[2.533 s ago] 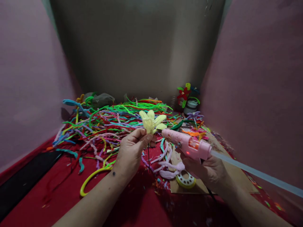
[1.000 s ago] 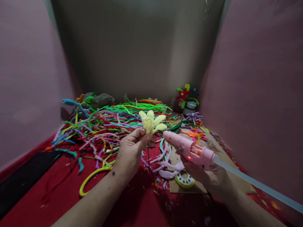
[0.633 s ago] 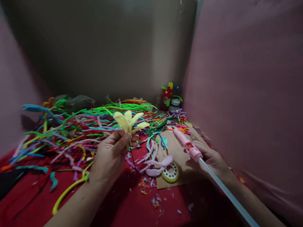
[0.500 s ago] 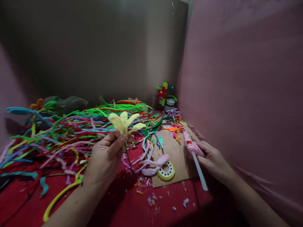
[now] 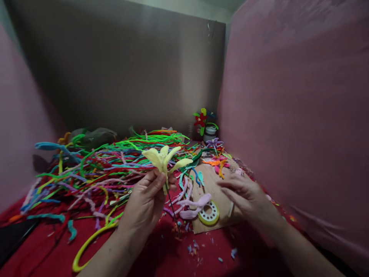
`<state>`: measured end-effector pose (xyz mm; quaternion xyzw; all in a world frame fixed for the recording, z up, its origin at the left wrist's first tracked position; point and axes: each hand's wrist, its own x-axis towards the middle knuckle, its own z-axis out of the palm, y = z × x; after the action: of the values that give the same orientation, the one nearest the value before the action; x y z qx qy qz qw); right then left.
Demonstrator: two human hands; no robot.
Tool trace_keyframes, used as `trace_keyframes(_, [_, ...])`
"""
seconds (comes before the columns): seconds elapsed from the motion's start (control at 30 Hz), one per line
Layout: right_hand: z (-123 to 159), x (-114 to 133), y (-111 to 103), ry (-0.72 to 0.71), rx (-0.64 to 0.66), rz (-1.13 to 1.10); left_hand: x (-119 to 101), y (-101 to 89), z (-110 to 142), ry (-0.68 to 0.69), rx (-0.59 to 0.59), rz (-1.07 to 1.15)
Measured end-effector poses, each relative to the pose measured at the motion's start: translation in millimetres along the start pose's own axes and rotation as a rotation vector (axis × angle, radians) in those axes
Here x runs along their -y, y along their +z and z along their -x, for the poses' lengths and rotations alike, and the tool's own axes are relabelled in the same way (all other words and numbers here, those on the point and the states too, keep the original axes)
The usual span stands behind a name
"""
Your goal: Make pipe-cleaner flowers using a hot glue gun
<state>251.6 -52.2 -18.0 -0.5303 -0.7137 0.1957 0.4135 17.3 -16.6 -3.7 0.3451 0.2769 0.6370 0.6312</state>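
Observation:
My left hand [image 5: 148,200] pinches a pale yellow pipe-cleaner flower [image 5: 164,157] just below its petals. A thin dark stem [image 5: 173,209] slants down from it. My right hand [image 5: 245,196] is open over the cardboard's right side, its fingers stretched out and slightly apart. Behind this hand lies the pink glue gun, mostly hidden; a short length of its whitish glue stick [image 5: 231,209] shows below the fingers. Left of my right hand, a yellow-rimmed tape roll [image 5: 208,212] lies on the cardboard [image 5: 213,184], with lilac pipe-cleaner petals [image 5: 198,202] touching or very near it.
A heap of many-coloured pipe cleaners [image 5: 109,165] covers the left and back of the red cloth [image 5: 161,254]. Orange and pink petals [image 5: 220,165] and a purple flower [image 5: 214,144] lie at the cardboard's far end. A lidded jar [image 5: 210,133] stands by the back wall.
My right hand has let go of the glue gun, and its fingers have straightened. The flower stays in my left hand. The whole view has tilted up and shifted left.

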Motion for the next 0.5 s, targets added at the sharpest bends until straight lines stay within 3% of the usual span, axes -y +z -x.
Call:
trace_keyframes(0.07, [-10, 28, 30, 0.146, 0.089, -0.420, 0, 2.3, 4, -0.031, 0.030, 0.015])
trace_keyframes(0.2, [-31, 65, 70, 0.298, 0.065, -1.030, 0, 5.6, 9, -0.069, 0.097, 0.046])
trace_keyframes(0.4, [-40, 81, 83, 0.295, 0.066, -1.229, 1, 9.1, 11, -0.085, 0.156, 0.052])
trace_keyframes(0.5, [-39, 76, 81, 0.188, -0.052, -1.178, 0, 9.7, 13, -0.078, 0.152, 0.016])
